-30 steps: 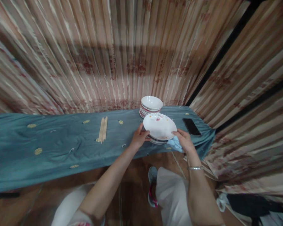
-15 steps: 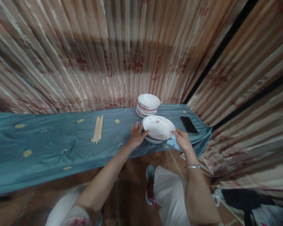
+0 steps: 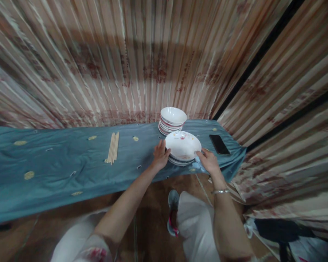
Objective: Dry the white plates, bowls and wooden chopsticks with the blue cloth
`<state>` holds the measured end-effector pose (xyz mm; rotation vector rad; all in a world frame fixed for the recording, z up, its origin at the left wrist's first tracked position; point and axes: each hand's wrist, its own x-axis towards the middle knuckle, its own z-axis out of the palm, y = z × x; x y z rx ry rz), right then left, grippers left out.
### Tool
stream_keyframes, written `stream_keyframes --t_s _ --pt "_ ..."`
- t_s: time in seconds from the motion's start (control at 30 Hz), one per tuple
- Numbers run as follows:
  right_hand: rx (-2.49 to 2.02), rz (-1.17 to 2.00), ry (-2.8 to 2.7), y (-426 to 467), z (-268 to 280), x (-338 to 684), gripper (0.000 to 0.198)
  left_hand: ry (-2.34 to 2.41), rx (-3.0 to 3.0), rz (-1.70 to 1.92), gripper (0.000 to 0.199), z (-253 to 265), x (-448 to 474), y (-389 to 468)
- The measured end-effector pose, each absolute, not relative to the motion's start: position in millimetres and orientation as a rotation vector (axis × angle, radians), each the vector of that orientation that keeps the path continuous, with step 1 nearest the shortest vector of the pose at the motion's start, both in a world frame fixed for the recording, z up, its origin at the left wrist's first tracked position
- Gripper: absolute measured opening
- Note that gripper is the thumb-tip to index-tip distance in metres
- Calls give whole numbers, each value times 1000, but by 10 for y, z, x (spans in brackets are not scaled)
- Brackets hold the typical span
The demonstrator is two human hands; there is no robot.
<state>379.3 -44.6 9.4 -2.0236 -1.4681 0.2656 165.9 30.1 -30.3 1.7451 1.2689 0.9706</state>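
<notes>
A white plate with a small floral print [image 3: 183, 147] tops a stack of plates [image 3: 180, 162] near the front edge of the cloth-covered table. My left hand [image 3: 160, 154] grips its left rim, thumb on top. On the opposite rim my right hand [image 3: 208, 160] pinches the plate the same way. The top plate looks slightly apart from those below at its front. A light blue cloth [image 3: 199, 165] lies beside the stack, partly hidden by my right hand. Just behind the plates stands a stack of white bowls [image 3: 173, 115] with red bands.
Several wooden chopsticks [image 3: 113, 148] lie on the teal tablecloth [image 3: 71, 156] to the left. A black phone [image 3: 219, 144] rests near the table's right end. Pleated curtains [image 3: 142, 65] hang close behind the table and along the right, with a dark pole [image 3: 251, 69] at the corner.
Both hands have shifted slightly with the top plate, the right one inward to the left. The plate sits a little further left over the stack, and the view has moved slightly.
</notes>
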Motion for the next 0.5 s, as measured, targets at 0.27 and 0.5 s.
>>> stream_keyframes --t_s 0.27,0.5 --pt "-1771 458 -1325 -735 534 3830 42 1193 1497 1132 61 -188 1262 69" --pt "-1101 1449 -1047 -678 655 2485 43 1319 1334 1288 41 -275 459 -104"
